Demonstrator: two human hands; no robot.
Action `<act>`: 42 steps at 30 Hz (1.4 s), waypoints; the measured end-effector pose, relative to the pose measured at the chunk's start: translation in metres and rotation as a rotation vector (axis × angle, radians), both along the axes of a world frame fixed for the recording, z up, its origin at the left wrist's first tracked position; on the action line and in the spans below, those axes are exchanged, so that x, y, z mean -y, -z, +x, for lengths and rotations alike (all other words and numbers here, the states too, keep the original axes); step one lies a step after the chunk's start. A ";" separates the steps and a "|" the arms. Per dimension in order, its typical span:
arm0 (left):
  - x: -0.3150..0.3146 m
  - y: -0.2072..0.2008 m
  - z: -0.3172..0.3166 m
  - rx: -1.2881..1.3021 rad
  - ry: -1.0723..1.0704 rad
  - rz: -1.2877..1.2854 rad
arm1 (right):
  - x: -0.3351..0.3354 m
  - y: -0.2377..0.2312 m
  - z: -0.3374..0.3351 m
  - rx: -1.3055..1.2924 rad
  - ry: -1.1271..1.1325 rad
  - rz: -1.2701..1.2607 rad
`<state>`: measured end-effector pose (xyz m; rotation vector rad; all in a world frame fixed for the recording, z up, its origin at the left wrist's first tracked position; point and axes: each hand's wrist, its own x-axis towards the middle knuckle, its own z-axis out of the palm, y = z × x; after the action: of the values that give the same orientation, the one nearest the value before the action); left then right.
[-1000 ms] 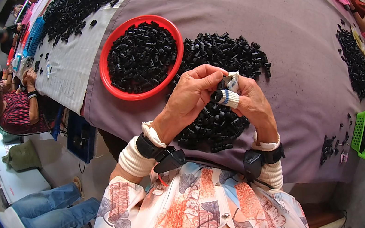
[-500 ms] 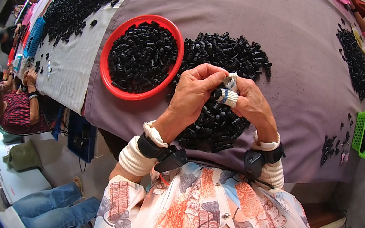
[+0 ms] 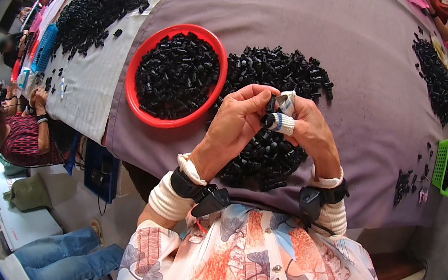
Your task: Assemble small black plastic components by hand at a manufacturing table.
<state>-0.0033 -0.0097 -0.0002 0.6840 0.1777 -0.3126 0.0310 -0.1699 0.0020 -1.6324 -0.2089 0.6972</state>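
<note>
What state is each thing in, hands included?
Left hand: pinching a small black piece
Right hand: fingers curled close to the left; its grip is unclear
Finger wraps: worn on the right hand
Red basin: upright, filled with black pieces
Black pile: loose, heaped on the cloth
Cloth: spread, creased
Green basket: holding dark contents
</note>
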 end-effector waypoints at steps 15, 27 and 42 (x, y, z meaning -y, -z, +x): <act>0.001 0.003 -0.001 0.060 -0.027 0.109 | -0.002 0.002 0.000 0.147 -0.041 -0.045; -0.001 0.007 0.000 -0.003 -0.027 -0.019 | -0.006 0.001 -0.001 0.004 0.101 0.088; 0.003 0.008 -0.002 0.000 -0.032 0.065 | -0.011 0.004 -0.007 -0.028 0.171 0.125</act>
<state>-0.0052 -0.0126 -0.0086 0.7444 0.1994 -0.2776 0.0239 -0.1587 -0.0015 -1.5010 -0.0892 0.5644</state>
